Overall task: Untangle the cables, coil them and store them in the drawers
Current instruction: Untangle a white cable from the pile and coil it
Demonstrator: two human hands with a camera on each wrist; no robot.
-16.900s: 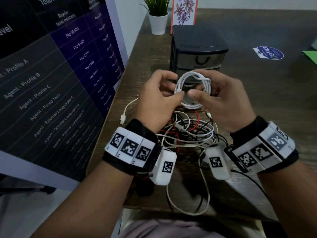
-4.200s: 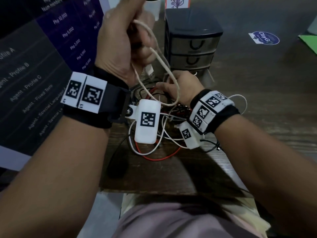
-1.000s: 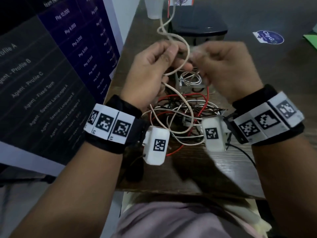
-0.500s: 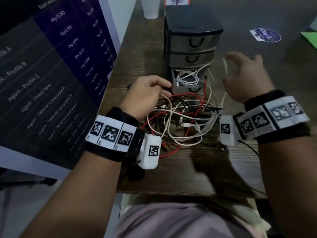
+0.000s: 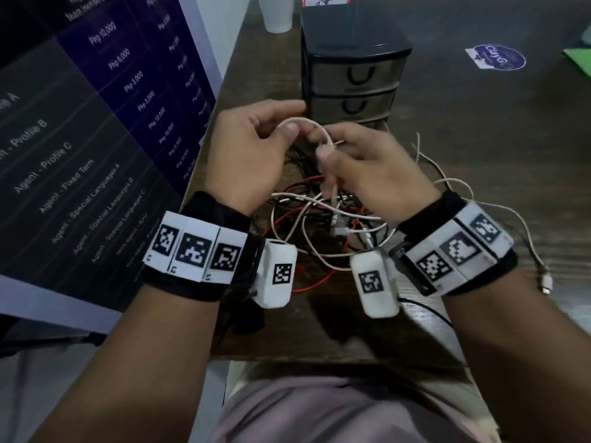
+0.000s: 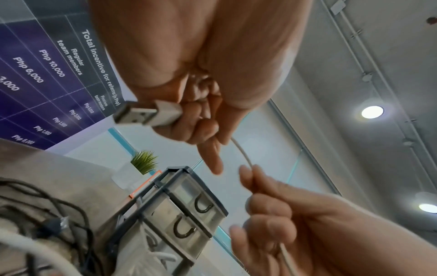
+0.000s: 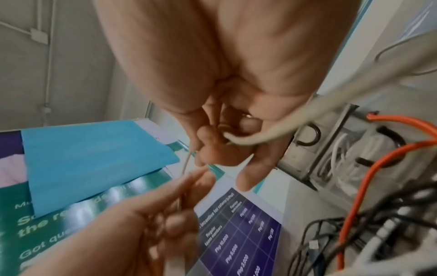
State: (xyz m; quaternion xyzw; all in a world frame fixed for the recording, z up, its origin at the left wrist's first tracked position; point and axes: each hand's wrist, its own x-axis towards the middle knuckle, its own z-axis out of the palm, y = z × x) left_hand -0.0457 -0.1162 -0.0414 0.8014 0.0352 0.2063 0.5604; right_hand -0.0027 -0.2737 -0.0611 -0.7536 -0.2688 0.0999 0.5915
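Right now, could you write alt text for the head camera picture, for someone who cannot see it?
Two hands hold a beige USB cable above a tangle of cables on a wooden desk: the left hand pinches a loop, the right hand grips the rest. Behind stands a black drawer unit, its two upper drawers shut.

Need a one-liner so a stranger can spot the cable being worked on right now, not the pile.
Start at the black drawer unit at the back of the table; just in front of it, both hands meet above the cable tangle. The cream cable arches between the left hand and right hand. Unlike its neighbours, it is lifted off the table, its USB plug in the left fingers.
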